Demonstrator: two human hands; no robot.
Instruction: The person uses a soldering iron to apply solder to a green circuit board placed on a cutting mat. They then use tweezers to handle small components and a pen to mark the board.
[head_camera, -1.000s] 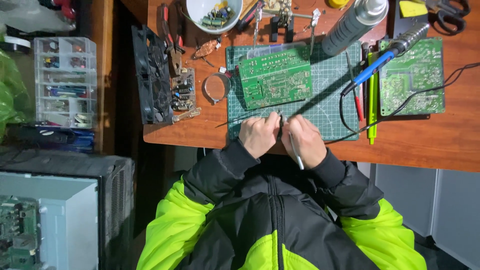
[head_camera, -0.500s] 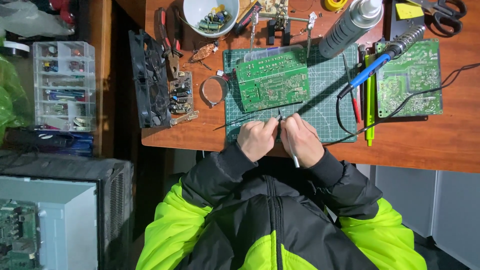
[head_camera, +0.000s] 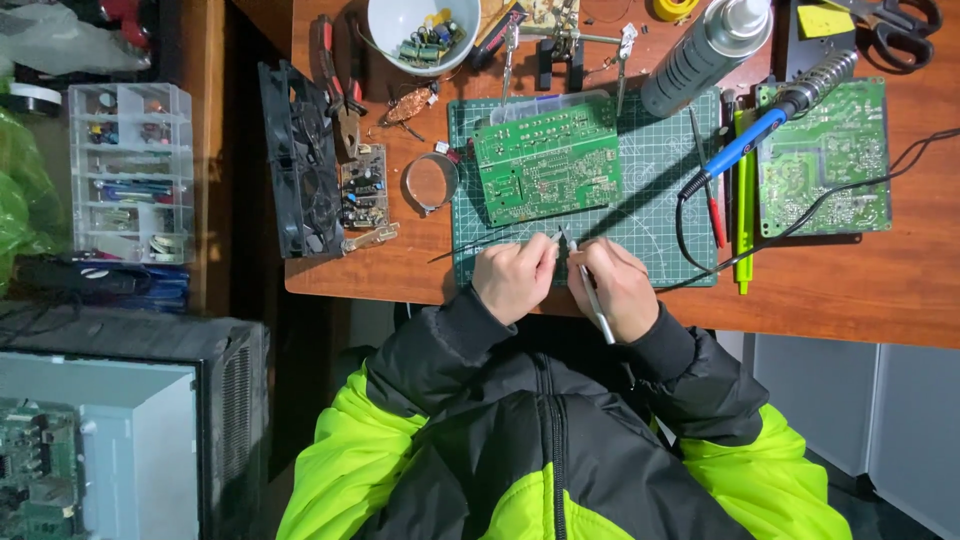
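Pinched in the right hand is a slim silver tool, likely tweezers, whose tip points up toward the fingertips of the left hand while its back end sticks out past the wrist toward the person's chest. The left hand is closed too, thumb and fingers drawn together at a spot right beside the tool's tip; whatever small part sits between them is too tiny to make out. Both hands rest at the near edge of a green cutting mat, almost touching each other. A thin dark wire runs out from under the left hand across the wooden desk. Just beyond the hands, on the mat, lies a green circuit board, tilted slightly. To the right of the mat a blue-handled soldering iron lies slanted, its tip end over a second green circuit board. Left of the mat sit a metal ring and a black fan, and a white bowl of small parts stands at the far edge.
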